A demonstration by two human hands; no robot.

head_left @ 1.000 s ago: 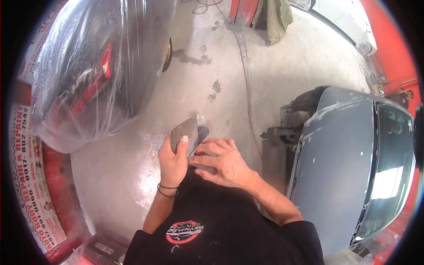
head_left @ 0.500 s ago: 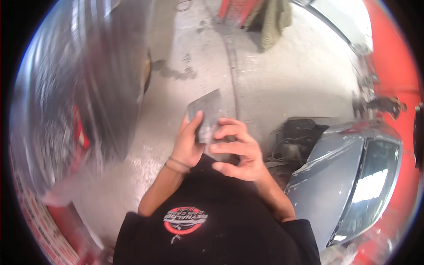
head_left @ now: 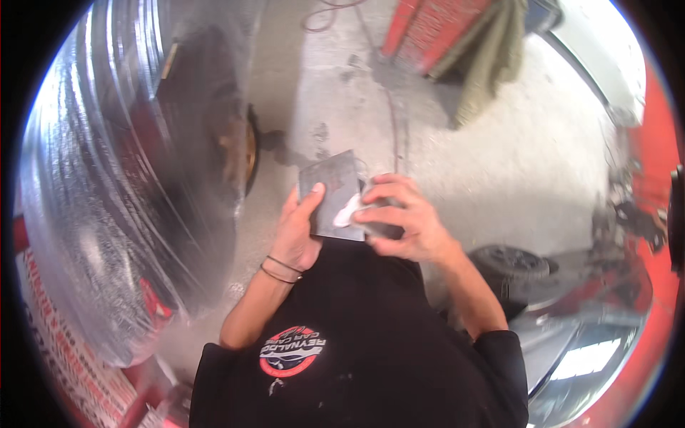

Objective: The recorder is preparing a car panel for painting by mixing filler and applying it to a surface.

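My left hand (head_left: 294,232) grips a flat grey plate (head_left: 327,177) by its left side, thumb on top. A smear of white paste (head_left: 348,212) lies on the plate near its right edge. My right hand (head_left: 421,225) is at that edge, its fingers curled around a dark, flat piece (head_left: 385,230). The fingers hide most of this piece, so its kind is unclear. Both hands are in front of my black shirt (head_left: 357,307).
Clear plastic sheeting (head_left: 93,178) drapes a vehicle on the left, with a rusty brake disc (head_left: 250,151) beside it. Ahead stands a red cabinet (head_left: 442,32) with an olive cloth (head_left: 496,60) hanging from it. A thin hose (head_left: 394,121) crosses the concrete floor. At right are a wheel (head_left: 510,262) and a dark car (head_left: 606,299).
The view has shifted, bringing the cabinet, the cloth and a wheel further into sight. The plate is turned more face-up, and the white paste now shows plainly. My right fingers have closed in somewhat.
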